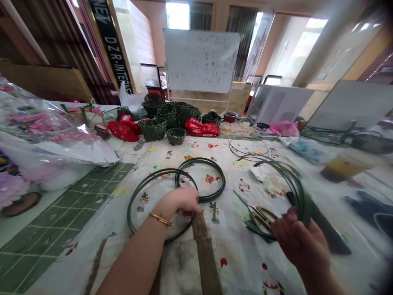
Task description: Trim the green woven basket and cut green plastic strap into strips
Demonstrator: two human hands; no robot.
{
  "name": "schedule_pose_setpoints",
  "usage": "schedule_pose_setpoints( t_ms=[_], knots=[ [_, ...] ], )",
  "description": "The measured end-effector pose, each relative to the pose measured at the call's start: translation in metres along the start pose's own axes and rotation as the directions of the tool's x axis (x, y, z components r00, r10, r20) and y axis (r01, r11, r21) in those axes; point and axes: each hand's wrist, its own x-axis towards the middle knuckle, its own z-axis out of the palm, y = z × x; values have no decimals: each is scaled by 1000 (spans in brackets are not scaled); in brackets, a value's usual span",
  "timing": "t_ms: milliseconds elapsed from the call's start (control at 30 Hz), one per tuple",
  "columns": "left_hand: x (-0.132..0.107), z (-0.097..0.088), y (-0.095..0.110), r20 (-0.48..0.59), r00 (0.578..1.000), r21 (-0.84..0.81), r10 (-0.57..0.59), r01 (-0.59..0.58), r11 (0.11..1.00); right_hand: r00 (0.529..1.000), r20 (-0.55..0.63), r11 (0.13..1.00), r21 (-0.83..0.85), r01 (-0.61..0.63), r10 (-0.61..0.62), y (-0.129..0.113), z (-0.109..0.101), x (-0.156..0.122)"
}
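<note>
Three coils of flat dark green strip are in the head view. My left hand (184,200), a thin bangle at its wrist, has its fingers closed at the right rim of the left coil (131,205); its fingertips are partly hidden. Overlapping that one, a smaller coil (223,176) lies flat on the tablecloth. On the right, my right hand (302,239) grips a looser, thicker coil (290,174), raised and tilted off the cloth. Scissors (260,217) with their blades pointing away from me lie within its loop, just left of my right hand.
Woven green baskets (153,129) crowd the table's far side beside a red packet (202,128). A wrapped bouquet (61,139) stands left. A dark flat object (328,229) and a cup of yellowish liquid (342,166) are right. Crumpled paper (259,173) lies near the scissors.
</note>
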Motion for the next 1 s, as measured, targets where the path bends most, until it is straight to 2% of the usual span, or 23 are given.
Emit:
schedule_pose_setpoints(
  t_ms=[67,133,233,300,467,600,700,767,833,900,933,1000],
  knots=[
    [-1,-2,1,-76,997,-2,31,-31,1000,1000,-12,1000,-25,-10,10,1,-2,-2],
    [-6,-8,1,-240,970,0,50,-52,999,998,-43,998,-43,-40,38,2,-4,-4],
    [-16,-17,1,-505,860,-20,74,-97,995,993,-83,995,-50,-86,82,4,-6,-6],
    [-20,-21,1,-617,781,-42,98,-157,987,993,-81,995,-48,-92,88,5,-5,-7],
    [-16,-22,1,-717,669,-76,198,-357,931,997,-46,998,-35,-56,54,7,-6,-3],
    [-8,-17,-1,-813,563,-166,147,-467,868,1000,-11,999,-40,-6,6,8,-8,0],
    [-6,-16,-3,-900,434,-225,37,-535,814,1000,-4,1000,-8,22,-22,8,-7,2],
    [-7,-18,-3,-951,306,-235,-45,-620,748,999,7,999,19,39,-39,7,-6,3],
    [-11,-24,-2,-982,139,-188,-127,-779,598,998,19,998,38,55,-56,6,-5,5],
    [-16,-31,0,-979,-6,-76,-204,-916,394,998,24,996,55,63,-65,5,-3,6],
    [-19,-34,1,-973,-52,-21,-223,-950,310,997,25,996,62,66,-68,4,-2,6],
    [-24,-37,2,-974,-88,39,-210,-973,228,997,26,995,71,65,-67,3,0,6]
  ],
)
